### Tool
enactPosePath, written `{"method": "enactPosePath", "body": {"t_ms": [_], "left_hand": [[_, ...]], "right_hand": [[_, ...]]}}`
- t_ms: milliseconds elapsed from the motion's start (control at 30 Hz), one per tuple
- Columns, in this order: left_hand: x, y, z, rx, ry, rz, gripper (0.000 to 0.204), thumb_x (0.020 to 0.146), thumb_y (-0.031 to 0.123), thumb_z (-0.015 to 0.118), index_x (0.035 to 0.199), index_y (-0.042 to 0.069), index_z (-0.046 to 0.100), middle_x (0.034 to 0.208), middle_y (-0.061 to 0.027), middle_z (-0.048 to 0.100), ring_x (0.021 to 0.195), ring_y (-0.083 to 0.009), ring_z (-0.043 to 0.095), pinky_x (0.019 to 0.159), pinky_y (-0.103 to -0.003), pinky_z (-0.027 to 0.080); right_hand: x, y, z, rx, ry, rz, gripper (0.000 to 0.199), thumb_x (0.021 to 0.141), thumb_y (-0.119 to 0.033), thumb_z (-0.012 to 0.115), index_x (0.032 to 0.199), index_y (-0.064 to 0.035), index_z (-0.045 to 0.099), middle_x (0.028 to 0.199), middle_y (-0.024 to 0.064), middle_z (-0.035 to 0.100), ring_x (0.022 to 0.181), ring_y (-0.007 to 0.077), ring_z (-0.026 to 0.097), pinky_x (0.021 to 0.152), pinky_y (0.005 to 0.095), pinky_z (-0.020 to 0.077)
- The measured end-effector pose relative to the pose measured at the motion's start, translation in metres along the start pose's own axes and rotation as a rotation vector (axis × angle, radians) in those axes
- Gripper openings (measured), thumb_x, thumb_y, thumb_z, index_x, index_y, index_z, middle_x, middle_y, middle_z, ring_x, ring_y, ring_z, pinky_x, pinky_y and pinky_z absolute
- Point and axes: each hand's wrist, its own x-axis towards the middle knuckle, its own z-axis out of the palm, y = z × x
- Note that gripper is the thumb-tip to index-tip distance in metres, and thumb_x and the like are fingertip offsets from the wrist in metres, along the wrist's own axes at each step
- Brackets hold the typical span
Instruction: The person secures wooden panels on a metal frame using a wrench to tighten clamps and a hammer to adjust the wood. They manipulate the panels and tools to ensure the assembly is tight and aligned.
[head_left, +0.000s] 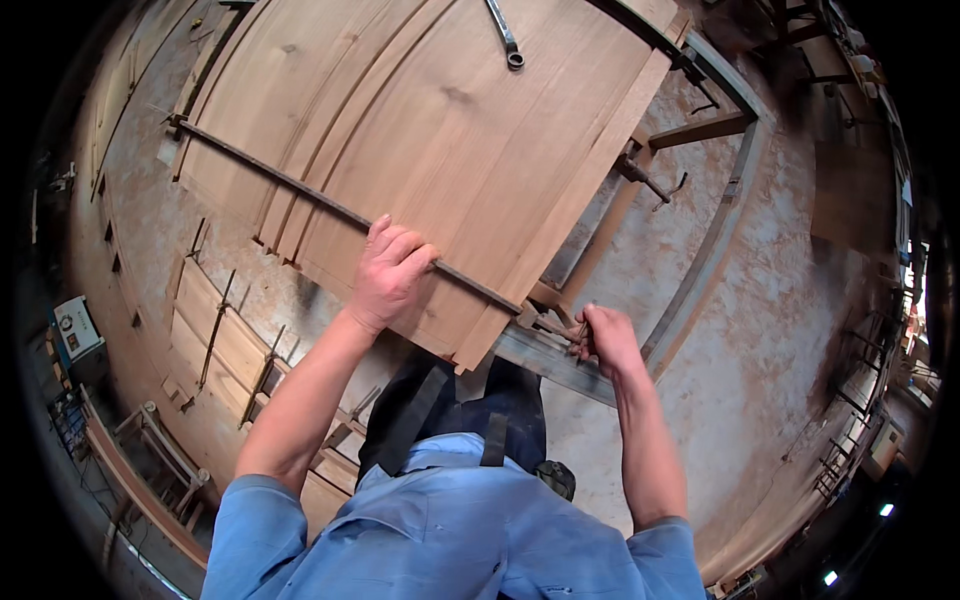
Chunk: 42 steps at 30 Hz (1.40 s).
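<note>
A large wooden panel (460, 170) made of joined boards lies in front of me. Across its near end runs a dark bar clamp (290, 185), from the far left edge to the near right edge. My left hand (388, 277) is closed around the clamp's bar, with the fingers over the top. At the clamp's screw end, just off the panel's right edge, my right hand (608, 340) is closed on the clamp handle, mostly hidden by the fingers. A ring-ended wrench (508, 45) rests on the panel's far part.
Another bar clamp (632, 24) crosses the panel farther off, and a clamp screw (645, 178) sticks out on the right. Below is a grey metal frame (710, 235). More clamped boards (215, 320) lie at left, near a small machine with a dial (76, 328).
</note>
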Motion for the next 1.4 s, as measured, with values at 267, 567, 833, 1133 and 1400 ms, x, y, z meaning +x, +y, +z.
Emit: {"method": "enactPosePath", "body": {"t_ms": [267,567,833,1133,1400], "left_hand": [[-0.004,-0.003,0.000,0.042,-0.001,0.001,0.017,0.074,0.009,0.067,0.090,0.014,0.066,0.090,-0.0020,0.060,0.095,-0.0208,0.059,0.105,-0.045,0.038],[-0.006,-0.005,-0.001,0.011,0.028,0.003,0.015,0.075,0.012,0.067,0.090,0.016,0.066,0.090,-0.0007,0.060,0.095,-0.0188,0.059,0.107,-0.043,0.038],[-0.008,-0.007,0.002,-0.003,0.034,-0.001,0.015,0.075,0.012,0.066,0.089,0.015,0.066,0.090,-0.0007,0.059,0.095,-0.0194,0.058,0.105,-0.044,0.040],[-0.007,-0.007,0.003,0.003,0.056,0.009,0.015,0.075,0.012,0.067,0.089,0.015,0.066,0.090,-0.0008,0.059,0.095,-0.0196,0.059,0.104,-0.044,0.040],[-0.006,-0.006,-0.001,0.000,0.024,0.008,0.014,0.075,0.012,0.067,0.089,0.014,0.066,0.090,-0.0009,0.060,0.095,-0.0193,0.059,0.104,-0.043,0.040]], "right_hand": [[0.019,0.012,-0.001,-0.280,0.017,-0.265,0.021,0.092,-0.013,0.055,0.104,0.0027,0.063,0.075,0.0076,0.062,0.058,0.0145,0.056,0.048,0.0284,0.0458],[-0.019,0.022,-0.027,-0.605,-0.218,-0.448,0.031,0.090,-0.008,0.059,0.119,0.0015,0.059,0.099,0.0134,0.066,0.084,0.0222,0.064,0.073,0.0328,0.0522],[-0.054,0.035,0.007,-1.161,0.156,-1.008,0.041,0.073,-0.013,0.077,0.111,-0.0073,0.063,0.119,0.0183,0.059,0.106,0.0366,0.059,0.088,0.0432,0.0500],[-0.025,0.053,0.001,-0.598,0.202,-0.915,0.012,0.094,-0.008,0.057,0.098,0.0003,0.065,0.083,0.0110,0.067,0.080,0.0229,0.066,0.073,0.0319,0.0521],[-0.010,0.040,0.003,-0.253,0.143,-0.406,0.032,0.101,-0.026,0.050,0.084,-0.0018,0.061,0.070,0.0033,0.062,0.059,0.0087,0.055,0.052,0.0238,0.0409]]}}
